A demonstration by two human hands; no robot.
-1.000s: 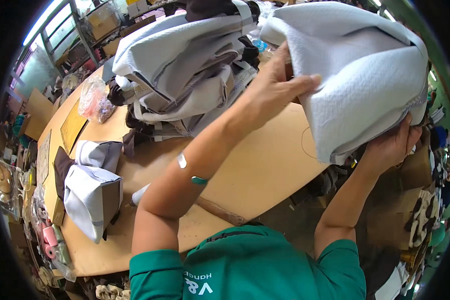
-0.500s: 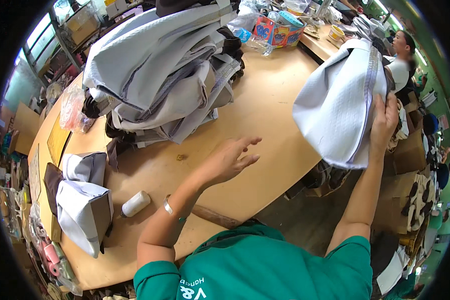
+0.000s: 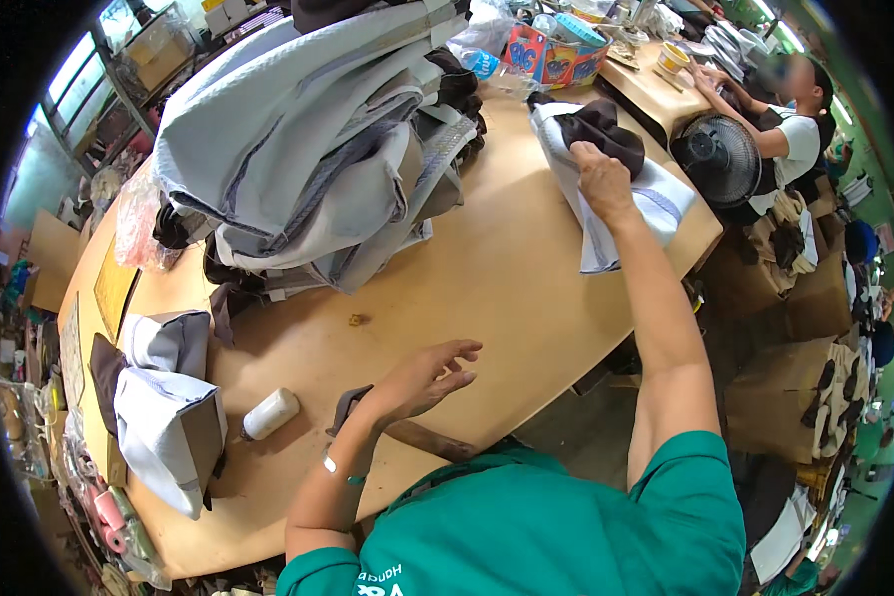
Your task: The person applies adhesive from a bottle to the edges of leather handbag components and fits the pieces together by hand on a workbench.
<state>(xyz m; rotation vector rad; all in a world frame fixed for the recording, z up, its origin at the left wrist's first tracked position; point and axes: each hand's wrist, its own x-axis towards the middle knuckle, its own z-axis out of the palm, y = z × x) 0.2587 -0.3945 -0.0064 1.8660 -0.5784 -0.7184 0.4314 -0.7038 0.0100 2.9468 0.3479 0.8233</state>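
Observation:
At the right side of the table, my right hand (image 3: 604, 184) is closed on a sewn fabric bag piece (image 3: 661, 204), white outside with a dark brown lining. The piece rests on the tabletop, its lining bunched near my fingers. My left hand (image 3: 427, 377) hovers over the near part of the table, fingers stretched and holding nothing. Beneath that wrist lies a tool with a wooden handle (image 3: 429, 437) and a dark end, partly covered by my arm. A tall pile of similar white and dark fabric pieces (image 3: 298, 169) stands at the far left.
On the near left sit more folded pieces (image 3: 169, 422) and a white bottle (image 3: 270, 413). A colourful box (image 3: 556, 60) and plastic bottle (image 3: 484, 65) stand at the back. Beyond the right edge are a black fan (image 3: 715, 159), a seated person (image 3: 800, 139) and cardboard boxes (image 3: 780, 397).
My right hand has swung left and away from me, bringing the raised fabric bag piece down onto the table. My left hand has drawn back toward me. The fan has come into view.

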